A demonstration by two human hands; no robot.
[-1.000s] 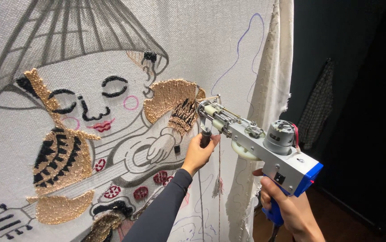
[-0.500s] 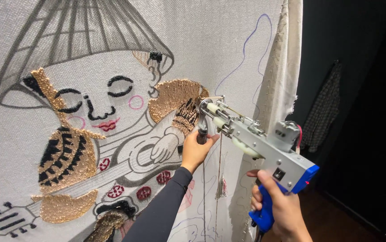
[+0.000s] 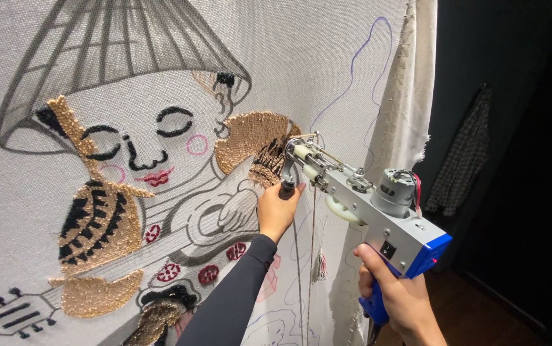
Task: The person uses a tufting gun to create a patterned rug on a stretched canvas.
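A grey and blue tufting gun (image 3: 378, 208) is pressed with its needle tip against a stretched white cloth (image 3: 288, 57). My left hand (image 3: 276, 210), in a dark sleeve, grips the gun's black front handle. My right hand (image 3: 399, 300) holds the blue rear grip low at the right. The tip sits at the right edge of a tufted gold and black patch (image 3: 255, 141), part of a drawn figure with a wide hat, closed eyes and a stringed instrument. Strands of yarn (image 3: 314, 230) hang below the gun.
The cloth's frayed right edge (image 3: 410, 96) hangs in folds beside the gun. Beyond it is a dark room with a checked garment (image 3: 461, 160) on the wall. Other tufted gold and black areas (image 3: 96, 224) lie at the lower left of the cloth.
The gun and both hands have shifted slightly up and right along the gold patch. The view has moved a little closer.
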